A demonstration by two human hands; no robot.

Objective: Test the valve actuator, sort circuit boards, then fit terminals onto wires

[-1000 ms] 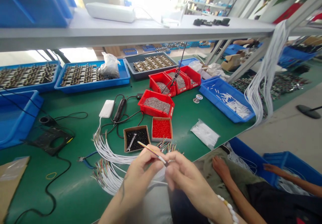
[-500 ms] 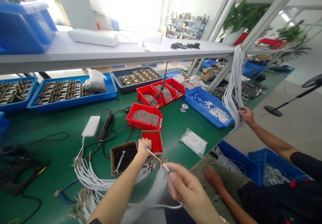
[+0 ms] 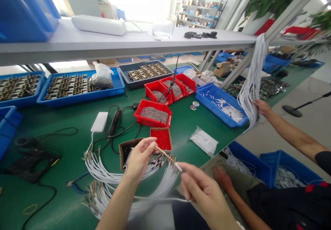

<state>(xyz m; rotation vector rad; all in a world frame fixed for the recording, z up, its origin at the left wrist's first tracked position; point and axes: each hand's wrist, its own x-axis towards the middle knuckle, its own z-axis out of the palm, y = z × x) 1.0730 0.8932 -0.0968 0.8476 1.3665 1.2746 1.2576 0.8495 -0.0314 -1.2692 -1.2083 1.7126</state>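
Note:
My right hand (image 3: 204, 188) grips a white cable (image 3: 178, 167) near its stripped end, where thin coloured wires (image 3: 166, 154) stick out. The fingertips of my left hand (image 3: 142, 154) are pinched together at the tips of these wires; whether a small part is also between them cannot be seen. Just beyond my left hand stands a small cardboard box of red pieces (image 3: 160, 138). A box of black pieces (image 3: 125, 150) is partly hidden behind that hand. Below my hands lie bundles of white cables (image 3: 103, 169) with bared coloured ends.
Red bins (image 3: 152, 114) of small metal parts stand farther back. Blue trays (image 3: 84, 94) hold rows of parts. A plastic bag of white pieces (image 3: 204, 141) lies to the right. A co-worker's hand (image 3: 262, 106) touches hanging white cables (image 3: 254, 82).
My left hand has moved back from the edge of the red-piece box and turned, its fingertips now at the wire tips. My right hand still holds the cable. The view has shifted slightly.

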